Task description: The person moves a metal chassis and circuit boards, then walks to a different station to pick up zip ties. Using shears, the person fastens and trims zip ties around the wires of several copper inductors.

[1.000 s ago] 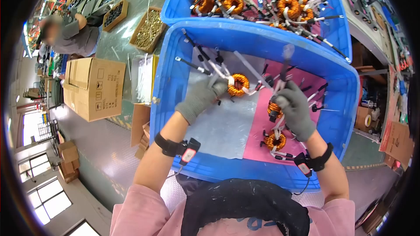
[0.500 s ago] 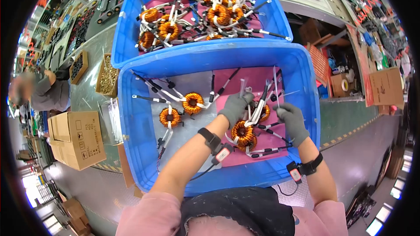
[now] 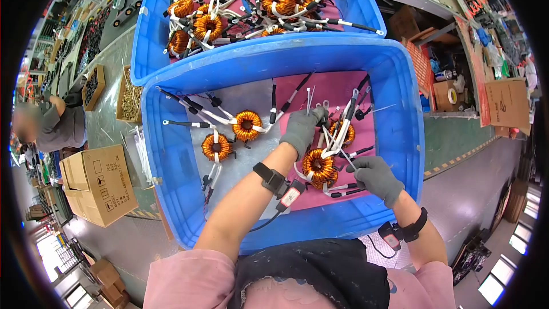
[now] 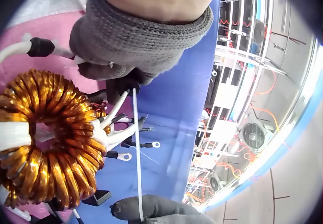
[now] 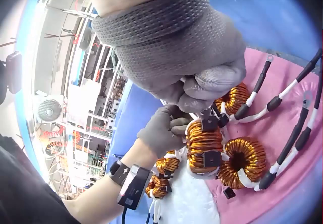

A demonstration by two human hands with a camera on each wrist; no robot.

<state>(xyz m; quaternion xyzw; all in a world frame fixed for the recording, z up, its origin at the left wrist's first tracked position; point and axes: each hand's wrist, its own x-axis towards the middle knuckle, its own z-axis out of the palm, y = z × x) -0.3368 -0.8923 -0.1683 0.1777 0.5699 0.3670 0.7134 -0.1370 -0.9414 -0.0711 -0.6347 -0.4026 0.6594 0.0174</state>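
My gloved left hand [image 3: 300, 133] is among the white leads [image 3: 345, 133] of a copper-wound toroid coil [image 3: 311, 175] on the right side of the blue bin, and its curled fingers grip leads just above the coil. A thin white cable tie [image 4: 138, 158] runs from beside those fingers to my gloved right hand [image 3: 378, 179], which pinches its far end between thumb and fingers. Another coil [image 3: 350, 134] lies close behind the first. In the right wrist view, black blocks [image 5: 212, 159] sit on a coil beneath my right hand.
Two more toroid coils [image 3: 259, 130] lie on the pale sheet [image 3: 251, 183] at the bin's left. A second blue bin [image 3: 143, 40], heaped with coils, adjoins the far side. A cardboard box [image 3: 111, 189] stands left, and a person [image 3: 60, 123] sits beyond the bench.
My left hand has moved from the left coil to the right-hand leads. The right hand, holding the upright tie half a second ago, has come down nearer the coil, and the tie now slants.
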